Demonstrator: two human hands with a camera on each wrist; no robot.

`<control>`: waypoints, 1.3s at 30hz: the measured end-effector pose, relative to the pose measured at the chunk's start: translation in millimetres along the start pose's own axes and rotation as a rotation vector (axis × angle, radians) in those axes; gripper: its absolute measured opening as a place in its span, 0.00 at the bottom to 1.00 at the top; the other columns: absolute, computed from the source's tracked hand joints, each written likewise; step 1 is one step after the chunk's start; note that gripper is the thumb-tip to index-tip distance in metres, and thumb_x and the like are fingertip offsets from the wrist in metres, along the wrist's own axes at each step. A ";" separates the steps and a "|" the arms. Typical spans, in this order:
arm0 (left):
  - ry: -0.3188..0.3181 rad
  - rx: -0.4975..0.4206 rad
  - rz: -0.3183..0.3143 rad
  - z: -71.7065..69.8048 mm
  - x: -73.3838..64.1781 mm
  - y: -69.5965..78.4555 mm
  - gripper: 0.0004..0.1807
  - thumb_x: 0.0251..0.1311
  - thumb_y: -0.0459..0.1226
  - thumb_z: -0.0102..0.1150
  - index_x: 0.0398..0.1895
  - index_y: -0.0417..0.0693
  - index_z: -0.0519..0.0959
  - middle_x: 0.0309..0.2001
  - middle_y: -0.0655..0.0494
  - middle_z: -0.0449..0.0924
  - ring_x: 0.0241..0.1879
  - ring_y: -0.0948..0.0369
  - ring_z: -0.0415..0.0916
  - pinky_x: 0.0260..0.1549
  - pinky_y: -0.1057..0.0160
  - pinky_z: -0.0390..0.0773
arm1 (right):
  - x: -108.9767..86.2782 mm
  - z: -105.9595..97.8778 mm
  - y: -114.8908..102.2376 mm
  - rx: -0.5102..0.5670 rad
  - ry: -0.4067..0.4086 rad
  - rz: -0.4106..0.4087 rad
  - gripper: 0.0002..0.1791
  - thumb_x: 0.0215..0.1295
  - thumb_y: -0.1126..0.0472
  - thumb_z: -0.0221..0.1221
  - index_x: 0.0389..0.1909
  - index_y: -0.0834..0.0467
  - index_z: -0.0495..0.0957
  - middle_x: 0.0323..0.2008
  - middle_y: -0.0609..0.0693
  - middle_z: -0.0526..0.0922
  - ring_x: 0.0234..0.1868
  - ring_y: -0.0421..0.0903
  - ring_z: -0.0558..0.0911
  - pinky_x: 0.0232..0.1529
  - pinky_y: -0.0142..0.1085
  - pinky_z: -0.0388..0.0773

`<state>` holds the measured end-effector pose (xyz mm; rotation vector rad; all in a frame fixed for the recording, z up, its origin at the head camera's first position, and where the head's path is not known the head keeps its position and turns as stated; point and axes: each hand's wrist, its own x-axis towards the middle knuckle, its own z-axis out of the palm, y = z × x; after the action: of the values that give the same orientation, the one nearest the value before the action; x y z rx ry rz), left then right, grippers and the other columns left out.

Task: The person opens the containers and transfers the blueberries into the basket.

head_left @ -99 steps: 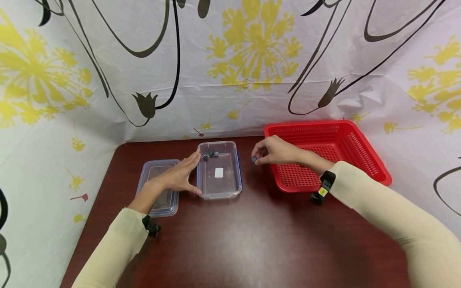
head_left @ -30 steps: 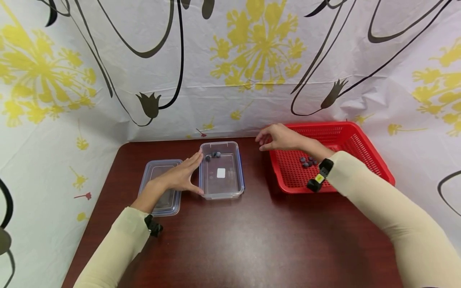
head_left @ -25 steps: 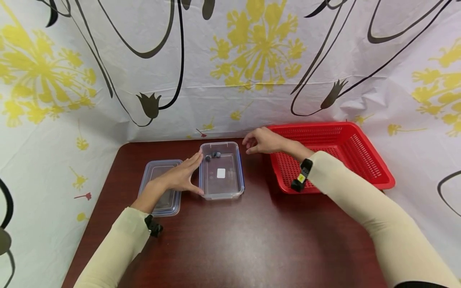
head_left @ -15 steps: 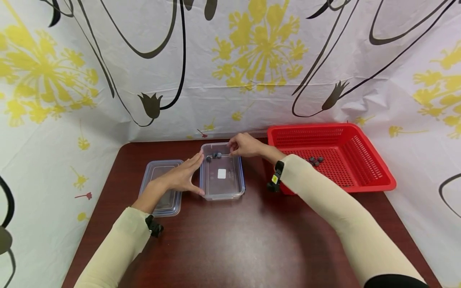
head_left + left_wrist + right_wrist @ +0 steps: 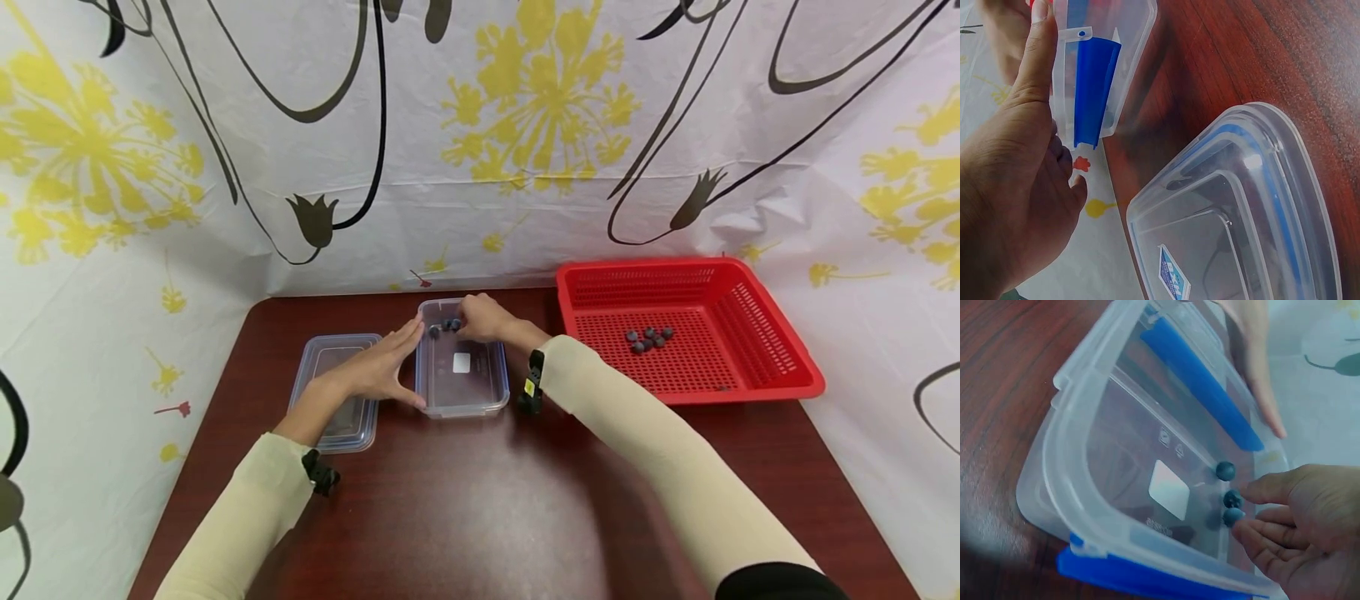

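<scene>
A clear plastic container (image 5: pixel 462 392) with blue side clips stands at the table's back middle, three blueberries (image 5: pixel 1225 471) near its far end. My left hand (image 5: pixel 375 364) rests along its left side, fingers and thumb straight and spread; in the left wrist view the hand (image 5: pixel 1029 181) lies beside a blue clip (image 5: pixel 1094 90). My right hand (image 5: pixel 483 318) reaches down into the container's far right part. In the right wrist view that hand's thumb and forefinger are apart, fingertips (image 5: pixel 1240 530) right at two of the blueberries.
The container's clear lid (image 5: pixel 348 427) lies on the table at the left, partly under my left forearm. A red perforated basket (image 5: pixel 750 387) with several blueberries (image 5: pixel 648 333) stands at the right. A patterned white sheet (image 5: pixel 480 233) rises behind the dark wooden table (image 5: pixel 465 500).
Earlier the right hand held a blueberry between container and basket. Later, holding none, it moved left from the basket's edge into the container. The left hand stayed at the container's side.
</scene>
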<state>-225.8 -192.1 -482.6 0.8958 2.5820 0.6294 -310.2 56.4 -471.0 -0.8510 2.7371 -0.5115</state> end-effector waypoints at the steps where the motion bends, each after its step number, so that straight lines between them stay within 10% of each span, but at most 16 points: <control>1: 0.000 -0.002 0.002 0.0 0.1 -0.1 0.76 0.50 0.59 0.81 0.86 0.35 0.38 0.87 0.43 0.26 0.85 0.41 0.36 0.81 0.38 0.42 | 1.4 1.7 -1.1 -0.023 -0.002 0.013 0.11 0.65 0.62 0.69 0.26 0.60 0.79 0.19 0.45 0.72 0.24 0.43 0.72 0.30 0.35 0.68; 10: 0.000 -0.010 0.014 1.8 0.6 -3.0 0.76 0.51 0.59 0.81 0.85 0.34 0.38 0.87 0.42 0.26 0.85 0.42 0.35 0.81 0.38 0.42 | 8.2 11.0 -6.6 -0.125 0.016 0.081 0.10 0.66 0.58 0.72 0.36 0.61 0.86 0.33 0.55 0.89 0.39 0.52 0.87 0.36 0.44 0.81; 39: -0.004 -0.011 0.015 0.3 -2.0 -1.7 0.75 0.52 0.59 0.80 0.86 0.35 0.38 0.86 0.41 0.26 0.85 0.42 0.34 0.81 0.38 0.42 | 19.8 37.2 -10.6 -0.033 0.098 0.144 0.06 0.66 0.62 0.73 0.36 0.62 0.89 0.37 0.55 0.91 0.45 0.53 0.89 0.50 0.48 0.86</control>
<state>-225.0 -194.5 -483.4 0.9122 2.5684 0.6451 -309.1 27.1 -503.0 -0.6464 2.8761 -0.4927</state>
